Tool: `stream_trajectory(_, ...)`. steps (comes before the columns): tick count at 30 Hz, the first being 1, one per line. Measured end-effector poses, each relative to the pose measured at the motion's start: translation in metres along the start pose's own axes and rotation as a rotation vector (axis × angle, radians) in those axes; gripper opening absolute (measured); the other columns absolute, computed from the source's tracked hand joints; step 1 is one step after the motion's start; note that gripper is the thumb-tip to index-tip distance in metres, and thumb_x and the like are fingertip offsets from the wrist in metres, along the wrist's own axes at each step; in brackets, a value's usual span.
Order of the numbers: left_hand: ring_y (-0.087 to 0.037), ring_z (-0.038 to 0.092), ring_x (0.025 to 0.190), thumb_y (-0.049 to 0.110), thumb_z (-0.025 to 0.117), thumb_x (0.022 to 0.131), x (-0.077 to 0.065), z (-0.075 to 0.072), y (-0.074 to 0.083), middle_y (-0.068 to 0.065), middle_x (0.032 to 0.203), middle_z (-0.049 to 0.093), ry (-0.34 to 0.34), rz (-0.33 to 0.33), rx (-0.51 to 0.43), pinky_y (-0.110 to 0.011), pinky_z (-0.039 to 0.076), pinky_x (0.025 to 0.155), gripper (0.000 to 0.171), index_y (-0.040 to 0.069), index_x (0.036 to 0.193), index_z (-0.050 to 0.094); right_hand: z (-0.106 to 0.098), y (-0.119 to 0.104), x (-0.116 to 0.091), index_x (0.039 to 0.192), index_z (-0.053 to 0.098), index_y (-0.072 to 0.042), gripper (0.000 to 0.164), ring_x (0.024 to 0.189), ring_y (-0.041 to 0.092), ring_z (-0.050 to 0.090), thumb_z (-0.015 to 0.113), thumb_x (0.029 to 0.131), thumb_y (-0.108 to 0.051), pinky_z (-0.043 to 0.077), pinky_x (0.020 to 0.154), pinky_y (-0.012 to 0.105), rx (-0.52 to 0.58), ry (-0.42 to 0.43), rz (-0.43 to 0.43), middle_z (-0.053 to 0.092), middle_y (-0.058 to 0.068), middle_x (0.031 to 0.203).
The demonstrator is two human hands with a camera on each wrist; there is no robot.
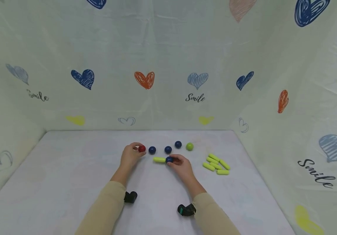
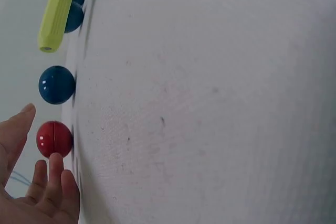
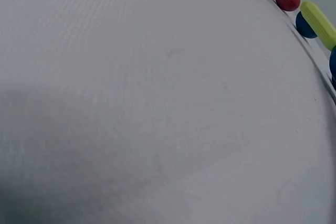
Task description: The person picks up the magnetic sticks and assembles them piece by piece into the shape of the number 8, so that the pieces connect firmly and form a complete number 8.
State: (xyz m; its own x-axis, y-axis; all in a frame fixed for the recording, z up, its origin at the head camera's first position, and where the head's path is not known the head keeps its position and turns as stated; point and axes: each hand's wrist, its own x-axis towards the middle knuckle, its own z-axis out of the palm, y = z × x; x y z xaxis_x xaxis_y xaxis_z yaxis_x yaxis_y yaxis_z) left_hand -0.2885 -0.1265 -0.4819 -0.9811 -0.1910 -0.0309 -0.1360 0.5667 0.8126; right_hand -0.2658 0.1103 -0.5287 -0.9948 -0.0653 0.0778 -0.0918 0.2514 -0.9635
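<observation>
The left hand (image 1: pixel 132 156) reaches round the red ball (image 1: pixel 142 148), its thumb standing apart from the other fingers; in the left wrist view there is a gap between thumb and ball, while a fingertip lies at the ball's other side (whether it truly touches, I cannot tell). Just to the right of that hand sits a loose blue ball (image 1: pixel 152 150), near the red one.

The right hand (image 1: pixel 183 166) pinches a held blue ball (image 1: pixel 169 160) between thumb and fingers. A yellow-green stick (image 1: pixel 159 159) juts from this ball to the hand's left, its free end pointing towards the left hand's side.

Just beyond the right hand's fingertips lies the middle blue ball (image 1: pixel 168 149), with the far blue ball (image 1: pixel 178 144) and the green ball (image 1: pixel 189 146) farther out. To that hand's right, a cluster of yellow-green sticks (image 1: pixel 215 166) lies well inside the right edge.

The tabletop (image 1: pixel 53 182) gives broad room left of the left hand and between the forearms. Its far edge runs beyond both hands, backed by a heart-printed sheet (image 1: pixel 168 49).
</observation>
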Motion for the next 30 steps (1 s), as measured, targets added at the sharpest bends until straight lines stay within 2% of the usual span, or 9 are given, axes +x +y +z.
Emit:
stream_trajectory(3,-0.038,0.051,0.113,0.012,0.080,0.080,0.004,0.004,-0.004,-0.023,0.121,0.057,-0.014,0.009,0.015,-0.051,0.041,0.096,0.043,0.005,0.120,0.065,-0.001,0.001,-0.001,0.115,0.069,-0.009,0.033,0.101,0.020,0.062,0.078,0.083,-0.010,0.051,0.087,0.028,0.003,0.012,0.008,0.065,0.005,0.116)
stream_trajectory(8,-0.040,0.049,0.119,0.012,0.079,0.081,0.008,0.007,-0.008,-0.023,0.125,0.057,-0.030,-0.008,0.016,-0.054,0.038,0.100,0.045,0.006,0.123,0.063,-0.002,0.002,-0.002,0.115,0.069,-0.010,0.034,0.099,0.018,0.062,0.078,0.083,-0.011,0.052,0.085,0.027,-0.001,0.012,0.028,0.065,0.004,0.115)
stream_trajectory(16,-0.036,0.052,0.114,0.016,0.077,0.084,0.010,0.007,-0.008,-0.018,0.123,0.060,-0.018,-0.066,0.056,-0.051,0.041,0.094,0.046,0.012,0.126,0.060,0.000,0.000,0.000,0.116,0.069,-0.012,0.034,0.101,0.019,0.061,0.078,0.083,-0.011,0.051,0.086,0.028,-0.011,0.001,0.032,0.065,0.003,0.116)
stream_trajectory(23,-0.035,0.054,0.110,0.017,0.075,0.085,0.012,0.009,-0.008,-0.017,0.121,0.060,-0.005,-0.058,0.069,-0.050,0.041,0.092,0.044,0.012,0.126,0.060,0.001,0.002,0.001,0.116,0.069,-0.012,0.034,0.100,0.018,0.062,0.077,0.084,-0.010,0.051,0.086,0.027,-0.031,0.010,0.038,0.065,0.003,0.116)
stream_trajectory(30,-0.036,0.053,0.112,0.014,0.075,0.085,0.012,0.010,-0.009,-0.019,0.121,0.060,0.004,-0.073,0.040,-0.052,0.041,0.094,0.044,0.011,0.126,0.060,0.000,-0.001,-0.001,0.116,0.069,-0.010,0.034,0.101,0.020,0.061,0.077,0.084,-0.010,0.051,0.086,0.028,-0.016,-0.001,0.016,0.065,0.005,0.117)
